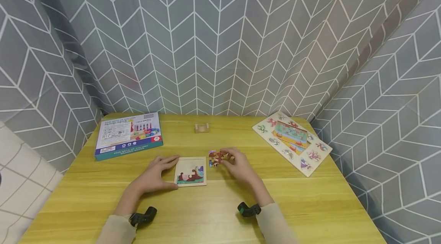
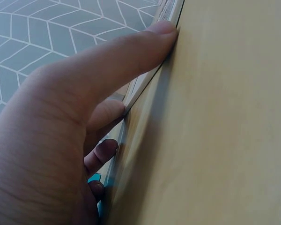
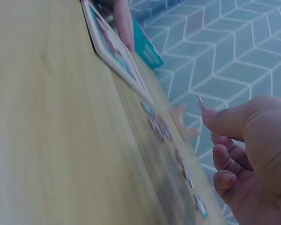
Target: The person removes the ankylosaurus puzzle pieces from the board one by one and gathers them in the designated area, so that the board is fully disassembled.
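A small wooden puzzle board [image 1: 192,158] lies on the table, its lower part filled with picture pieces and its upper part bare wood. My left hand [image 1: 156,175] holds the board at its left side, index finger at the upper corner and thumb [image 2: 161,35] at the lower one. To the right of the board, loose puzzle pieces [image 1: 214,157] lie together, also visible as a row of pieces [image 3: 159,127] in the right wrist view. Above them, my right hand [image 1: 239,165] pinches a thin puzzle piece [image 3: 201,102] between thumb and fingers, seen almost edge-on.
A boxed bead set [image 1: 117,136] lies at the back left of the wooden table [image 1: 206,217]. Behind the board stands a small wooden block [image 1: 201,128] with a curved notch. At the right, a picture board [image 1: 275,152] carries colourful cards [image 1: 291,135]. Patterned curtains surround the table.
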Demonstrator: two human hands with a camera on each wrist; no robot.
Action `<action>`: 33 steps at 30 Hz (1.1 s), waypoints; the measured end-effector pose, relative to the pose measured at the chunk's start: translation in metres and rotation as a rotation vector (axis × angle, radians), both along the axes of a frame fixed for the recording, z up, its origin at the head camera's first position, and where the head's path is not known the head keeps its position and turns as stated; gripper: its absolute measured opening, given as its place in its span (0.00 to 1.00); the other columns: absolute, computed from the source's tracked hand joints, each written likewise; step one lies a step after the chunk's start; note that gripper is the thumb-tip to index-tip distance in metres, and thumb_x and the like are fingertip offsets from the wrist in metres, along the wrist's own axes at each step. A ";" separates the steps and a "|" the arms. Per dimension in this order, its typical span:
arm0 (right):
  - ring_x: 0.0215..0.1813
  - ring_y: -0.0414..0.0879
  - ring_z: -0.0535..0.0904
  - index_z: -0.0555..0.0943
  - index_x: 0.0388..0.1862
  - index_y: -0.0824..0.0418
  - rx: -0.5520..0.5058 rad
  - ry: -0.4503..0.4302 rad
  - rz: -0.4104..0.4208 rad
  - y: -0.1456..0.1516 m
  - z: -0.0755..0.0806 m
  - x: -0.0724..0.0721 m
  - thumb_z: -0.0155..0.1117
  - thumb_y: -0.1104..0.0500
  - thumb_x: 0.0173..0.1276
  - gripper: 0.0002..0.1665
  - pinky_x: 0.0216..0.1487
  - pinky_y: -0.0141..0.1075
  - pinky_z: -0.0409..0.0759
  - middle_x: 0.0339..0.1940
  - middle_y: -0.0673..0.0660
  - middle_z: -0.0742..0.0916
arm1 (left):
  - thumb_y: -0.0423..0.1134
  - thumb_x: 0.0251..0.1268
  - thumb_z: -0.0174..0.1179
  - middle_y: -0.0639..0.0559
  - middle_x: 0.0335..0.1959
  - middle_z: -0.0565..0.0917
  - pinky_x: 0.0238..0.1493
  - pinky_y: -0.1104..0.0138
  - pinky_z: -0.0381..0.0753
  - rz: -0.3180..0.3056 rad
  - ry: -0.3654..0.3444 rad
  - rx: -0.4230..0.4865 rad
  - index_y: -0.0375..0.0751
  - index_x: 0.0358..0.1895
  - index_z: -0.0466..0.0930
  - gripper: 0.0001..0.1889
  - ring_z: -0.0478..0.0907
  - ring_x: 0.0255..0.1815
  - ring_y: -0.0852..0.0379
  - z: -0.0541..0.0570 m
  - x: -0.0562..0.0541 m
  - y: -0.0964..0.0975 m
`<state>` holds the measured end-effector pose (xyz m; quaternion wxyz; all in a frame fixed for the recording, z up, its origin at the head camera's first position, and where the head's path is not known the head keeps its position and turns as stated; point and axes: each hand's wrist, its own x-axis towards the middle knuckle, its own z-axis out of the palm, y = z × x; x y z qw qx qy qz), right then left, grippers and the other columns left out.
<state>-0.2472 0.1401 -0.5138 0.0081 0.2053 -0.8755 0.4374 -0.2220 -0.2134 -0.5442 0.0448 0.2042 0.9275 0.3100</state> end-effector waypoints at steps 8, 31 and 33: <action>0.48 0.45 0.80 0.82 0.68 0.64 0.060 -0.010 -0.023 0.021 -0.009 0.004 0.69 0.65 0.75 0.23 0.50 0.39 0.82 0.52 0.56 0.86 | 0.66 0.50 0.79 0.48 0.78 0.70 0.67 0.36 0.71 0.004 -0.002 -0.005 0.53 0.83 0.66 0.55 0.65 0.69 0.43 0.000 0.000 0.000; 0.44 0.44 0.76 0.89 0.56 0.63 0.127 0.093 -0.042 0.022 -0.028 0.000 0.73 0.63 0.73 0.15 0.45 0.36 0.79 0.49 0.55 0.84 | 0.66 0.50 0.79 0.46 0.77 0.70 0.66 0.37 0.72 0.005 0.004 -0.001 0.52 0.83 0.66 0.55 0.66 0.67 0.44 0.001 0.002 0.001; 0.43 0.43 0.75 0.89 0.56 0.64 0.128 0.096 -0.047 0.021 -0.028 0.001 0.72 0.64 0.73 0.14 0.44 0.36 0.78 0.48 0.55 0.84 | 0.65 0.50 0.79 0.46 0.77 0.70 0.66 0.38 0.72 0.003 0.004 -0.002 0.51 0.83 0.66 0.55 0.66 0.67 0.45 0.002 0.002 0.000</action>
